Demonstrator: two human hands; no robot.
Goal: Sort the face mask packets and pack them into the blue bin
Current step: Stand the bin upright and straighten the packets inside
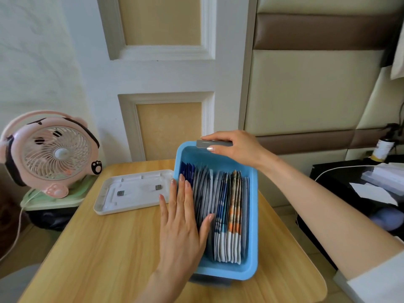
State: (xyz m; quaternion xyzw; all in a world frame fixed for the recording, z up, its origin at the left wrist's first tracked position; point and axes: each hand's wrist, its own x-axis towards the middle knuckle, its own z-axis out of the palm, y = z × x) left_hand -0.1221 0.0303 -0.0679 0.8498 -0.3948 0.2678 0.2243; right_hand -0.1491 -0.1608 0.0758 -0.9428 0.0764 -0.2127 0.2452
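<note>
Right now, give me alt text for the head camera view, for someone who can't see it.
A left hand lies flat against face mask packets standing upright in a blue bin on a wooden table, while the right hand grips the bin's grey handle.

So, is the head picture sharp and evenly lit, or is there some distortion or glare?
Head view: soft, even light, no hard shadows; a glint on the grey handle; the wide lens bows the door and padded wall panels near the edges; print on the face mask packets is too soft to read; the near rim of the blue bin looks slightly smeared.
</note>
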